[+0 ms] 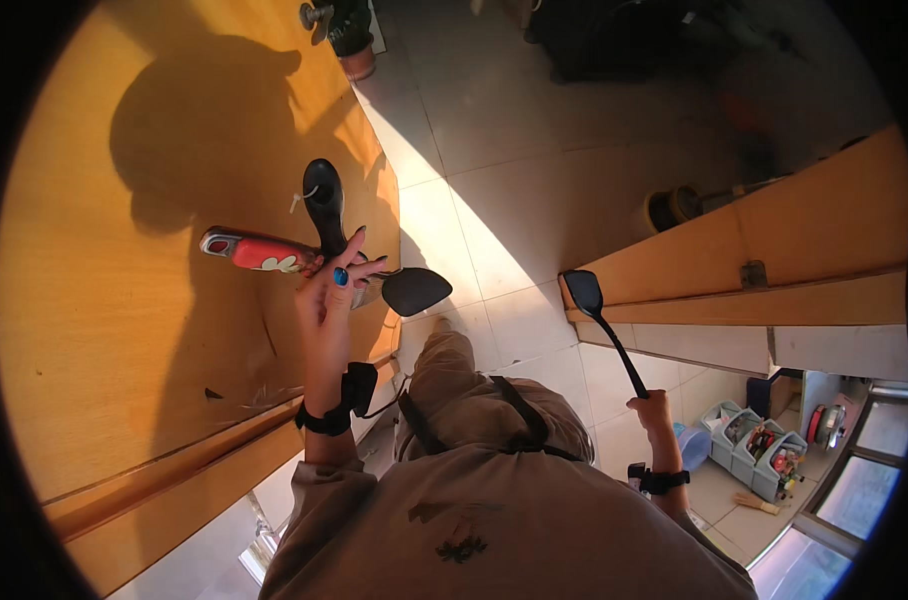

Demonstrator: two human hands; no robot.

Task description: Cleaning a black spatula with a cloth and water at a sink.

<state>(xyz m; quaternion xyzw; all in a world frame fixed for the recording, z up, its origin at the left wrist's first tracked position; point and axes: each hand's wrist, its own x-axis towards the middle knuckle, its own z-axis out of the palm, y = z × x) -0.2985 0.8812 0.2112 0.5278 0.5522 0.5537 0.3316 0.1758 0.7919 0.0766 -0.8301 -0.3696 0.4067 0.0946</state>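
Observation:
My left hand (326, 297) is closed around a small bunch of kitchen utensils, above the left wooden surface. From it stick out a thick black handle (324, 200) with a white cord loop and a red handle (264, 252) with a pale pattern and a metal-rimmed end. On the other side, a broad black utensil head (417, 291) points right; which handle it belongs to is hidden by my fingers. My right hand (652, 410) grips the lower end of a black spatula (584, 292), its head upward beside the corner of the right wooden furniture.
A wooden surface (84, 350) fills the left side, with wooden furniture (804, 240) at right. Grey bins (754, 450) of small items and a brush (756, 503) are on the tiled floor (494, 250) at lower right. A potted plant (356, 62) stands at the far end.

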